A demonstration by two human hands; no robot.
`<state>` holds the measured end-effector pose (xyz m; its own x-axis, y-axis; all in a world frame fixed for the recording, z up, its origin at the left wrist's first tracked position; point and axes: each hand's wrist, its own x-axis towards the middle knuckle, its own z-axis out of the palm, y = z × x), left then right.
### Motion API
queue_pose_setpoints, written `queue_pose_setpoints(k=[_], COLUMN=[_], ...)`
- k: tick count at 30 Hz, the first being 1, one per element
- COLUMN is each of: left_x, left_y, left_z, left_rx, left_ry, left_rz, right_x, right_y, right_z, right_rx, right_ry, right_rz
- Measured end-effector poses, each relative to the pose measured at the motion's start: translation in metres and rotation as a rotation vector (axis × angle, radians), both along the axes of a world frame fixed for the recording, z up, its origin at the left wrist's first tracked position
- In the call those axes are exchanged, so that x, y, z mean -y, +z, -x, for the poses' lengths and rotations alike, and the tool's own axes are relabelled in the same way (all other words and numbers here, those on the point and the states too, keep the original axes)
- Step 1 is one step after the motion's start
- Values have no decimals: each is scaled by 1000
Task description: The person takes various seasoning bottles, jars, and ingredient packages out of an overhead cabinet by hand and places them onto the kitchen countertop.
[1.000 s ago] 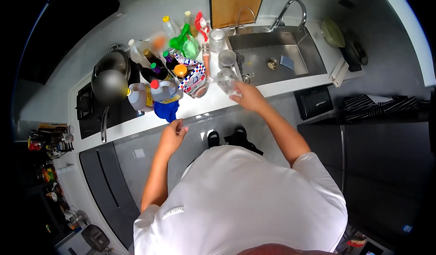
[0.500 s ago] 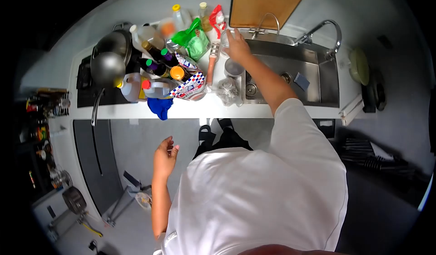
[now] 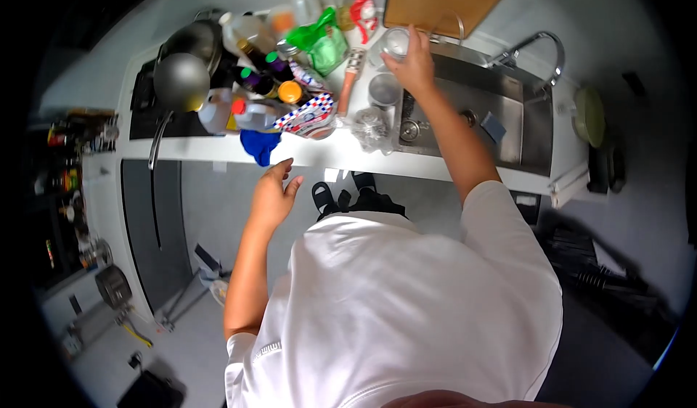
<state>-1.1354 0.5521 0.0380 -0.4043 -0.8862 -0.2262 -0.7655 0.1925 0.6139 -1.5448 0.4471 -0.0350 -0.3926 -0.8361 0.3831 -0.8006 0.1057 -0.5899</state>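
Observation:
My right hand (image 3: 414,67) is closed on the edge of a clear round container (image 3: 395,42), over the counter near the sink's back left corner. Just below it stands a greyish bowl (image 3: 384,89), with a crumpled clear plastic bag (image 3: 372,128) nearer the counter's front. A tool with an orange-pink handle (image 3: 348,92) lies to the left of the bowl. My left hand (image 3: 276,190), open and holding nothing, is in front of the counter edge with thumb and fingers apart. Nearest to it is a blue cloth (image 3: 259,145) draped over that edge.
Several bottles and jugs crowd the counter's left, among them an orange-lidded jar (image 3: 290,93) and a green bag (image 3: 324,45). A long-handled pan (image 3: 181,81) is by the stove. To the right are the steel sink (image 3: 508,117), a faucet (image 3: 541,41) and a blue sponge (image 3: 494,127).
My right hand has gripped the clear container and lifted it, moving right. My left hand has risen toward the counter edge. The camera view has shifted slightly.

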Motion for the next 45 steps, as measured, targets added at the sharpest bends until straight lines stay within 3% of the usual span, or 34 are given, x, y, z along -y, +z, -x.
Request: queue_pose_setpoints(k=[8,10,19,26,31,45], left_x=[10,15,1,-29,-48,-49], left_y=[-34,-27,-13,-11,-12,-11], left_z=[3,13,9,-22,-37,-30], left_rx=[-98,-65,-87,-57,-82,-10], left_ry=[4,-38,31,163,289,286], left_rz=[-116,-75,-48,-80,-81,-111], right_x=[-74,-81,-46,36,65,50], right_y=[48,52,46,-5,-28,-87], right_z=[-13,-17,-8,7,6,8], right_rx=[83,113,89,-67,-39,50], right_ry=[-16,21,-46,-65,-64,-97], right_rz=[19,-82,-23,-90,-205,-235])
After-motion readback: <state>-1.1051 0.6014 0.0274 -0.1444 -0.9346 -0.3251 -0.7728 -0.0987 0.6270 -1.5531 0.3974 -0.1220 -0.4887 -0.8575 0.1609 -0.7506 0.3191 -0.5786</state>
